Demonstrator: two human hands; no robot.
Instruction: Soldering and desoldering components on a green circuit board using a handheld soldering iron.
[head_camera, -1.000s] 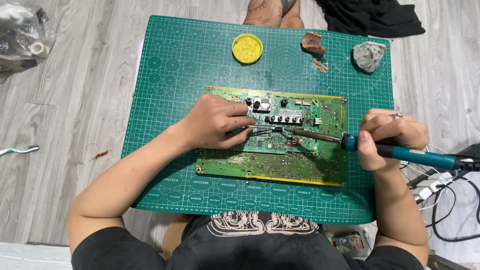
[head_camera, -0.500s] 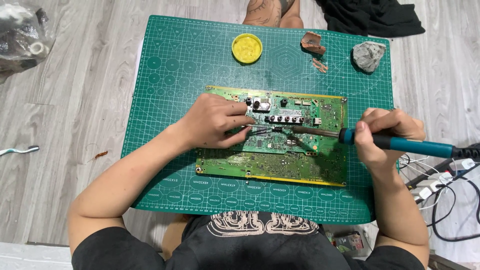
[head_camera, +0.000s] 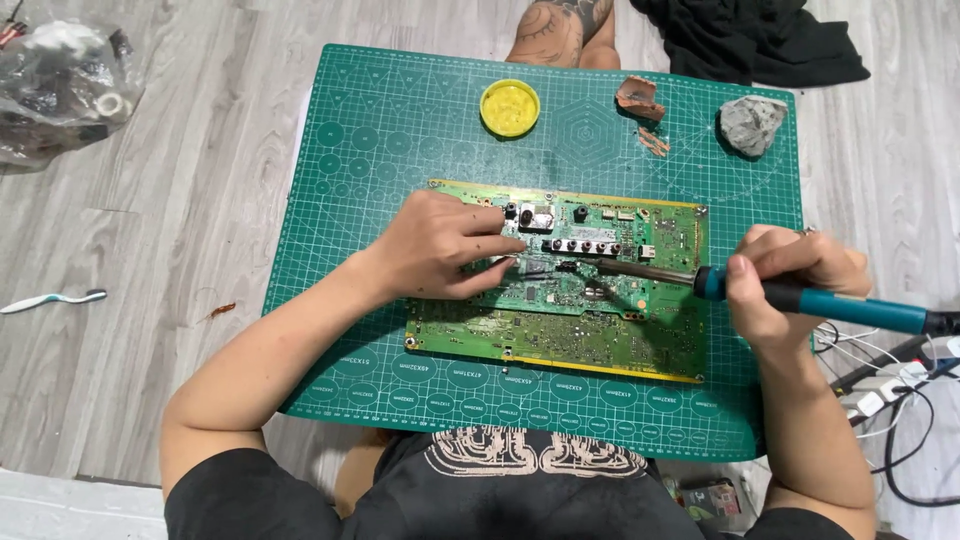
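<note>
A green circuit board (head_camera: 560, 330) lies on a green cutting mat (head_camera: 400, 130). My left hand (head_camera: 440, 245) rests on the board's left part and pinches thin tweezers (head_camera: 535, 258) whose tips point at the board's middle. My right hand (head_camera: 785, 275) grips a teal-handled soldering iron (head_camera: 850, 308) at the board's right edge. Its dark metal shaft (head_camera: 640, 270) reaches left, and the tip sits close to the tweezers over the small components.
A round yellow tin (head_camera: 510, 107), a brown chunk (head_camera: 637, 97) and a grey lump (head_camera: 752, 122) sit on the mat's far side. A clear plastic bag (head_camera: 60, 85) and a toothbrush (head_camera: 50, 299) lie left on the wooden floor. Cables and white plugs (head_camera: 890, 385) lie right.
My right hand has shifted slightly left and up with the soldering iron, keeping the tip on the board's middle. The left hand stays put.
</note>
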